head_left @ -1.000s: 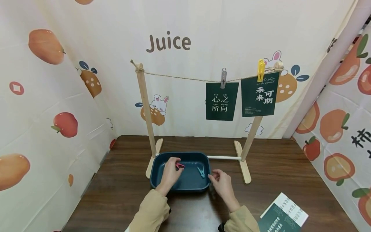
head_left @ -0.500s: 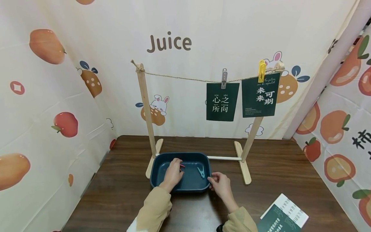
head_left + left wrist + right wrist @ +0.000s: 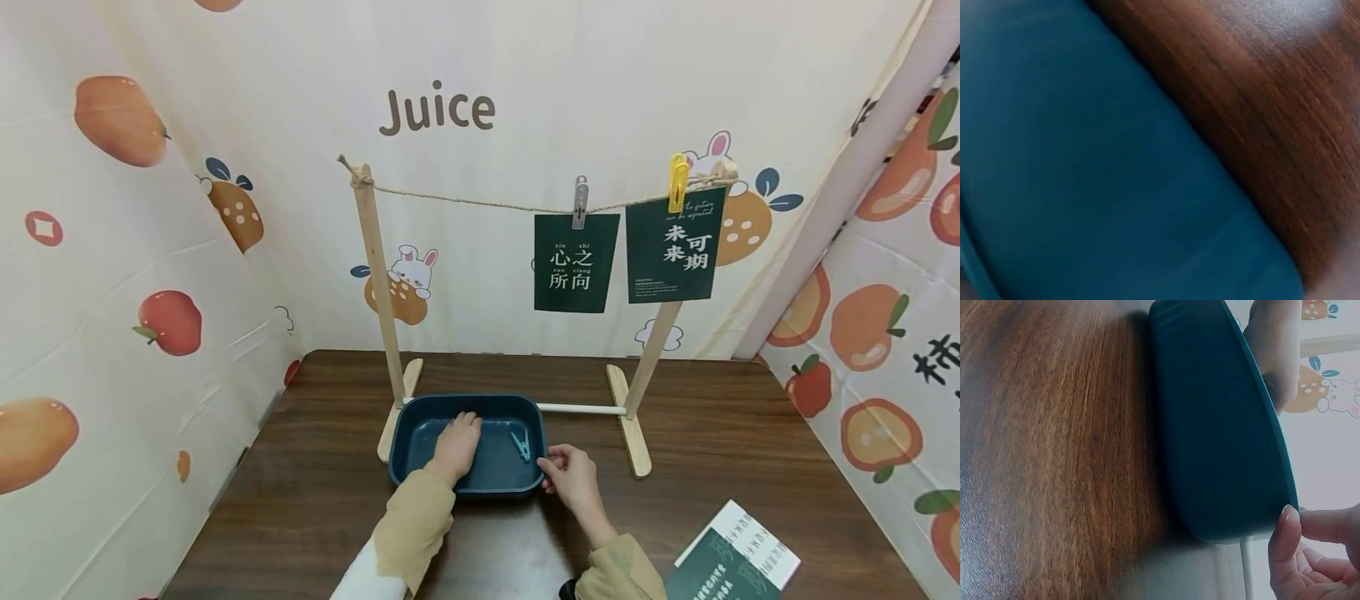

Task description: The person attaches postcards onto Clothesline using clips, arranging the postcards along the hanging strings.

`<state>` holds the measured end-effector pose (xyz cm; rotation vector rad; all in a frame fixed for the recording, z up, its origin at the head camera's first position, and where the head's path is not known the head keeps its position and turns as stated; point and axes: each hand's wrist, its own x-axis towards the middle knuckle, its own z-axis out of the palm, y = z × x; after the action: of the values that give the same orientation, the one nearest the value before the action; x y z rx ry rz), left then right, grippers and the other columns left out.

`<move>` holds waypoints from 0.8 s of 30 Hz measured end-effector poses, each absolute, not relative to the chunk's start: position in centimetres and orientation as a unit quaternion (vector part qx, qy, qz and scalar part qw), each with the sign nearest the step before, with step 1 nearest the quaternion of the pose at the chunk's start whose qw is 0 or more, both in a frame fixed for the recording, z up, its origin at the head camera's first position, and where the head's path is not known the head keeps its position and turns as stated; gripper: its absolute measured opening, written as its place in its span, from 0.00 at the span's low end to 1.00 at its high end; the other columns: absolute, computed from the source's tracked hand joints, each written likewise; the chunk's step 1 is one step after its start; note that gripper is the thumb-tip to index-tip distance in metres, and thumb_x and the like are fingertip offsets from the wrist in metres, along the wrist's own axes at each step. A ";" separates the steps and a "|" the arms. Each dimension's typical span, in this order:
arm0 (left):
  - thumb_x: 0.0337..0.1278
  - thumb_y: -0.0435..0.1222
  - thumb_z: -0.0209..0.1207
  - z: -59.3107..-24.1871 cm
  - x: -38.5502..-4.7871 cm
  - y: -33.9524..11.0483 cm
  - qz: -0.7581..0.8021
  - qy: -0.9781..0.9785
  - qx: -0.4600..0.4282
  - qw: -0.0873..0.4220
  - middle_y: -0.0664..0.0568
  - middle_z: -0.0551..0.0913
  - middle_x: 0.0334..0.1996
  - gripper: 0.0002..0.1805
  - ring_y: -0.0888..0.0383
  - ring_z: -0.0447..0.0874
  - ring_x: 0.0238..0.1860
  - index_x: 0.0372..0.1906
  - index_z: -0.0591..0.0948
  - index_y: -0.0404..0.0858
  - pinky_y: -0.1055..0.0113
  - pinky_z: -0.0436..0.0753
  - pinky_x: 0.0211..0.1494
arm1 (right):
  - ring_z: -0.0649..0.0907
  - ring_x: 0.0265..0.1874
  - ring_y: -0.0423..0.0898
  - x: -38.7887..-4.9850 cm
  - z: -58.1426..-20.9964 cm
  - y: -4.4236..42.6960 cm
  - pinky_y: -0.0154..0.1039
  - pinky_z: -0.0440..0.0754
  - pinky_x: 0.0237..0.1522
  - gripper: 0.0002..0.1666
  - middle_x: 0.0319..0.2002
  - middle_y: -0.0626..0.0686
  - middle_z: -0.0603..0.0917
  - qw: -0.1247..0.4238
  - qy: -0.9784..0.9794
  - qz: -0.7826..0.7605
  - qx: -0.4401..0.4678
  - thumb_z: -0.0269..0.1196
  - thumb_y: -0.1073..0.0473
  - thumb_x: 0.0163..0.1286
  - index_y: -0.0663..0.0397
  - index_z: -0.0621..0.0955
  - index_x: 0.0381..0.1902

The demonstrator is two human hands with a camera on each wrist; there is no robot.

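My left hand [image 3: 456, 446] reaches down into a dark blue plastic tray [image 3: 501, 485], its fingertips hidden behind the back of the hand. No pink clothespin shows now; the hand covers where it was. A light blue clothespin [image 3: 521, 446] lies on the tray's floor to the right. At the tray's right rim my right hand [image 3: 573, 477] pinches the edge between thumb and forefinger; the right wrist view shows this hand [image 3: 1319, 556] close up. Only the tray's blue outer wall [image 3: 1104, 162] and the table fill the left wrist view.
Behind the tray stands a wooden frame [image 3: 382, 292] with a twine line [image 3: 465, 200]. A grey clothespin [image 3: 581, 202] and a yellow one [image 3: 677, 183] hold two green cards [image 3: 576, 292] on it. More cards [image 3: 731, 558] lie at the table's front right.
My left hand has moved lower and slightly right in the tray, and the pink clothespin by its fingers has gone from sight. My right hand has stayed at the tray's rim.
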<state>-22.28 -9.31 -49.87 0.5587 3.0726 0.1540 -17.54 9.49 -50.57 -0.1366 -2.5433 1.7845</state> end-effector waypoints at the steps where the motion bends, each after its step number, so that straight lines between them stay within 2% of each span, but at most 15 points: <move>1: 0.56 0.22 0.48 -49.9 -22.3 -9.2 0.037 0.983 0.181 0.012 0.42 0.70 0.53 0.17 0.46 0.65 0.57 0.51 0.73 0.31 0.54 0.70 0.54 | 0.76 0.09 0.42 -17.5 -50.5 9.5 0.40 0.78 0.15 0.12 0.16 0.52 0.77 0.017 -0.818 0.573 -0.044 0.61 0.70 0.55 0.76 0.75 0.35; 8: 0.54 0.23 0.51 -50.9 -22.5 -8.8 -0.028 0.983 0.177 0.026 0.44 0.72 0.50 0.17 0.46 0.66 0.56 0.50 0.75 0.35 0.53 0.71 0.52 | 0.76 0.09 0.43 -17.5 -50.4 9.5 0.39 0.78 0.14 0.13 0.15 0.53 0.77 0.020 -0.815 0.577 -0.039 0.62 0.70 0.55 0.76 0.75 0.36; 15: 0.52 0.24 0.54 -51.3 -22.6 -8.7 -0.053 0.983 0.177 0.023 0.44 0.72 0.47 0.18 0.47 0.68 0.54 0.49 0.74 0.35 0.54 0.71 0.52 | 0.75 0.08 0.40 -17.4 -51.1 9.7 0.35 0.75 0.11 0.15 0.14 0.51 0.76 0.060 -0.804 0.592 0.010 0.63 0.65 0.56 0.76 0.74 0.32; 18: 0.50 0.24 0.56 -51.6 -22.6 -8.7 -0.063 0.981 0.181 0.005 0.45 0.74 0.42 0.15 0.49 0.72 0.48 0.46 0.76 0.35 0.57 0.74 0.48 | 0.76 0.08 0.40 -17.5 -51.0 9.6 0.35 0.76 0.12 0.13 0.15 0.52 0.77 0.050 -0.807 0.588 -0.008 0.63 0.66 0.55 0.75 0.75 0.33; 24: 0.50 0.26 0.58 -51.9 -22.6 -8.7 -0.057 0.981 0.184 -0.020 0.47 0.76 0.36 0.11 0.52 0.75 0.39 0.40 0.78 0.36 0.62 0.79 0.35 | 0.75 0.08 0.40 -17.5 -50.4 9.4 0.35 0.76 0.13 0.12 0.17 0.54 0.78 0.022 -0.826 0.562 -0.048 0.62 0.70 0.55 0.75 0.75 0.35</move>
<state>-22.62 -8.73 -51.87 0.5867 3.1227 -0.1801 -17.50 9.40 -50.39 -0.1485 -2.5590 1.7404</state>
